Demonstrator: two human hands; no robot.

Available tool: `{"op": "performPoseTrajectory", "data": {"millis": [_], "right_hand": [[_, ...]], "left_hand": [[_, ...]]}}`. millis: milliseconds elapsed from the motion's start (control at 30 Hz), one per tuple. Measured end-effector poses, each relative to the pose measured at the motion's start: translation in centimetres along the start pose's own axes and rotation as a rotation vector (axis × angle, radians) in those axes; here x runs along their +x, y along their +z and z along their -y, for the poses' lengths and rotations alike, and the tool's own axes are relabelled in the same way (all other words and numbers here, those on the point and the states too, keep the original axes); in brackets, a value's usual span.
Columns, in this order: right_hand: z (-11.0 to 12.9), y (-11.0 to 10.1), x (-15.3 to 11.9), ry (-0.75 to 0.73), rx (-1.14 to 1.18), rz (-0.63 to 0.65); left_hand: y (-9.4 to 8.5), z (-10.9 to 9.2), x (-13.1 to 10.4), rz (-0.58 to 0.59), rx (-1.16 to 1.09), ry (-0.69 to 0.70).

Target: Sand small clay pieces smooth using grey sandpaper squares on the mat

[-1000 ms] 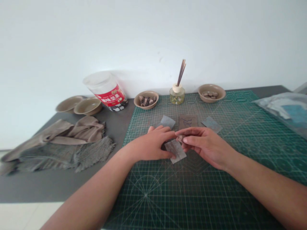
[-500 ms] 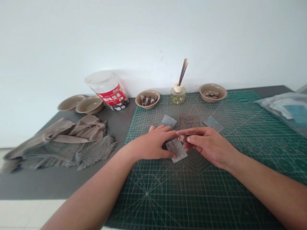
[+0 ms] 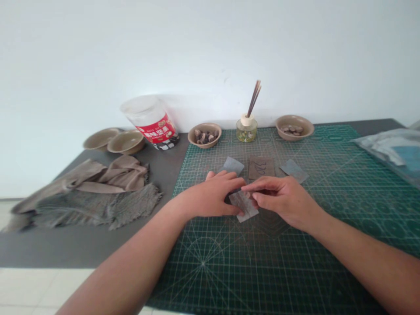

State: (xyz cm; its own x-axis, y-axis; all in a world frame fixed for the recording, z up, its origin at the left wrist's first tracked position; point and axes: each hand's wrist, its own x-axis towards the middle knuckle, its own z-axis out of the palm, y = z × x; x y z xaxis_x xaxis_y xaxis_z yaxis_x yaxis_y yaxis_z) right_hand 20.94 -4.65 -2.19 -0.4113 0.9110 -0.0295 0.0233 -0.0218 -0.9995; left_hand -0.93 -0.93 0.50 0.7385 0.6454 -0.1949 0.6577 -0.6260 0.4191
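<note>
My left hand (image 3: 215,194) lies palm down on the green cutting mat (image 3: 229,271), fingers apart, its thumb and forefinger at the left side of a grey square sheet (image 3: 244,208). My right hand (image 3: 282,197) is just right of it, thumb and fingers pinched on a small brown piece (image 3: 248,194) over that sheet; the piece is mostly hidden. Behind the hands are a brown square marked with writing (image 3: 261,167), a grey sheet (image 3: 233,166) to its left and another grey sheet (image 3: 294,170) to its right.
At the back stand a bowl of dark brown pieces (image 3: 204,135), a reed diffuser (image 3: 246,129) and a bowl with brown pieces (image 3: 294,127). On the left are a plastic tub (image 3: 154,124), two bowls (image 3: 126,142) and a crumpled cloth (image 3: 98,188). A plastic bag (image 3: 393,151) lies right.
My right hand has lowered the small brown piece onto or close over the grey sheet. My left hand stays in place beside it. The whole view has shifted slightly.
</note>
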Motion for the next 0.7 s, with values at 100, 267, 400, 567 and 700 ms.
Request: {"op": "performPoseTrajectory", "data": {"millis": [100, 267, 400, 567, 700], "right_hand": [[-0.17, -0.37, 0.04, -0.026, -0.041, 0.012], [-0.39, -0.66, 0.04, -0.052, -0.080, 0.031], [-0.29, -0.58, 0.00, -0.087, -0.161, 0.011], [-0.22, -0.31, -0.16, -0.270, -0.458, 0.003], [-0.56, 0.07, -0.17, -0.443, -0.691, 0.025]], "left_hand": [[0.17, 0.13, -0.03, -0.005, 0.006, 0.002], [0.41, 0.36, -0.03, -0.015, -0.001, 0.010], [0.40, 0.37, 0.01, -0.010, -0.009, 0.008], [0.18, 0.11, -0.11, 0.004, -0.017, -0.003], [-0.03, -0.07, -0.20, -0.013, -0.052, -0.001]]}}
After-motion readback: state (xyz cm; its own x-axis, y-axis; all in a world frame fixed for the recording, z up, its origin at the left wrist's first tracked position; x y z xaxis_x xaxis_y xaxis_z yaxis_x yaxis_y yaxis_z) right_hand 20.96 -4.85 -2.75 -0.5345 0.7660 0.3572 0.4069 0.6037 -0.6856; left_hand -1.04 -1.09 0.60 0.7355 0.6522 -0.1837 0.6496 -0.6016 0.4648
